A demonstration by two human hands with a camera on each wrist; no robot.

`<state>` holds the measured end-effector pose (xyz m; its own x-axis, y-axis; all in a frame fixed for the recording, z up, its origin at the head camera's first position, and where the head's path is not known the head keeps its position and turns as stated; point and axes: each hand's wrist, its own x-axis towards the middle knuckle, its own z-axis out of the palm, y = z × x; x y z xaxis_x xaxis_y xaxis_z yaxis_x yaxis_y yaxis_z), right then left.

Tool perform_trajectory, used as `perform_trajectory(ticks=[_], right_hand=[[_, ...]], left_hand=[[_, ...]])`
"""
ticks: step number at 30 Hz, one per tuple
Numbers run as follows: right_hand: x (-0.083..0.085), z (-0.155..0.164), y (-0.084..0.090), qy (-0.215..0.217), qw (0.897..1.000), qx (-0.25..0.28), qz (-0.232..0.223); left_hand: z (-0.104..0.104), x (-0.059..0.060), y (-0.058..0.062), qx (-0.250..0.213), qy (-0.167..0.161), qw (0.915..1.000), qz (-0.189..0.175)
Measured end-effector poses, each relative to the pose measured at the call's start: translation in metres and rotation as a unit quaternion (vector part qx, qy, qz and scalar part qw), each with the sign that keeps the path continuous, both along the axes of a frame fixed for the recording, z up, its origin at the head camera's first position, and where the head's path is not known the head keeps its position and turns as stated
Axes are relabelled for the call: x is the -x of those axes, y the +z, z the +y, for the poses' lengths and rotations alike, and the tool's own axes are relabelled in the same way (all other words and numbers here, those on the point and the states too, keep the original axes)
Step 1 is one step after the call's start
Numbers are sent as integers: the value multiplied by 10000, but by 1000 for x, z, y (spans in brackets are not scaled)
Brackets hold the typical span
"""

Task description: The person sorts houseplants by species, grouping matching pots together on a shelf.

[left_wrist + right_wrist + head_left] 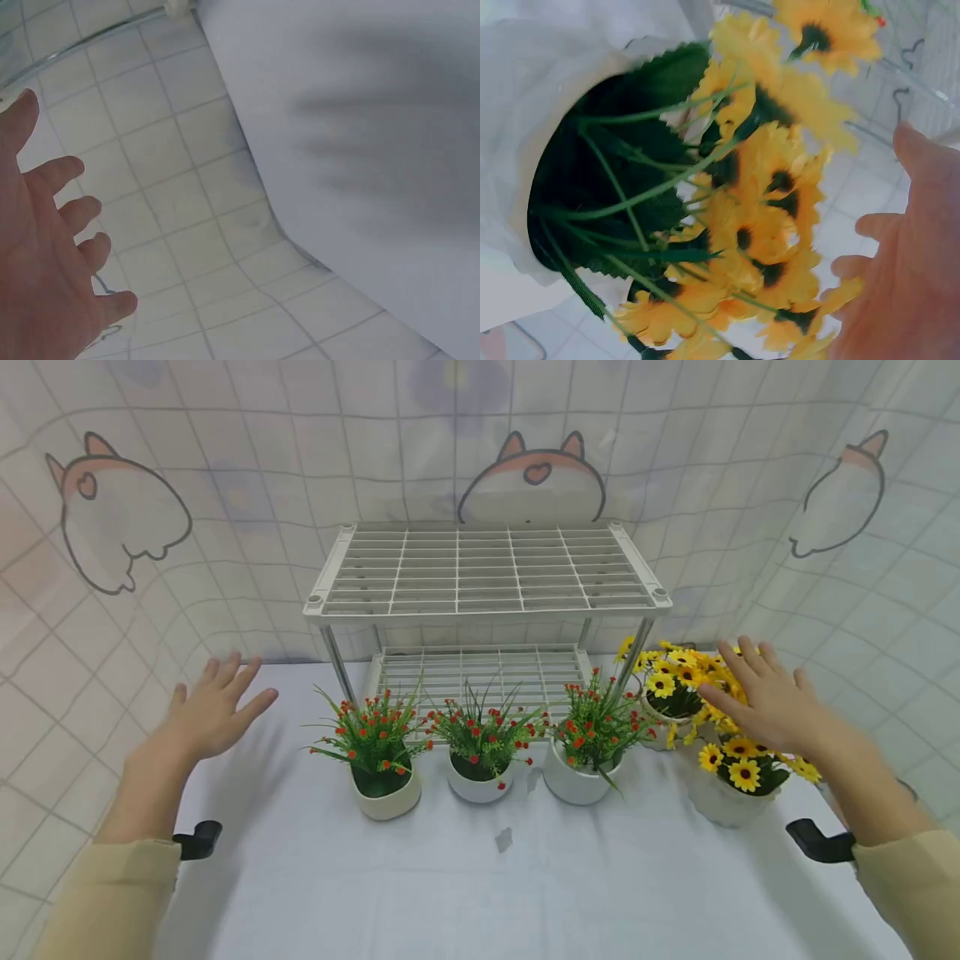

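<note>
Fingers spread, my left hand (213, 710) hovers over the left side of the table and holds nothing. On the right, my right hand (776, 697) is held out with its fingers extended, overlapping the yellow flowers (682, 672) in the head view. The right wrist view has those flowers (742, 225) close beside the palm, rising from a white pot (525, 172). Three pots of red-flowered plants stand in a row between the hands: a cream left pot (386, 797), a white middle pot (480, 787) and a white right pot (577, 783).
Behind the row stands a white two-tier wire rack (487, 610) on metal legs. Yellow-flowered pots, one of them a front pot (727, 802), are grouped to its right. A checked curtain (262, 460) with animal drawings surrounds the white-covered table (450, 893).
</note>
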<state>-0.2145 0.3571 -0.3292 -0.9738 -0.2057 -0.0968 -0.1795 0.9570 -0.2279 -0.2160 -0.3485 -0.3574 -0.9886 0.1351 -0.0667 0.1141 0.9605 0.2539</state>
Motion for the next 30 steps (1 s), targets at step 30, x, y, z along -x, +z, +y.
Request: perform_trajectory(ticks=[30], right_hand=[[-80,-79,-57,542,8915,3149,3210]], left_hand=[[93,-13,30,-3019,-69,9196,2513]])
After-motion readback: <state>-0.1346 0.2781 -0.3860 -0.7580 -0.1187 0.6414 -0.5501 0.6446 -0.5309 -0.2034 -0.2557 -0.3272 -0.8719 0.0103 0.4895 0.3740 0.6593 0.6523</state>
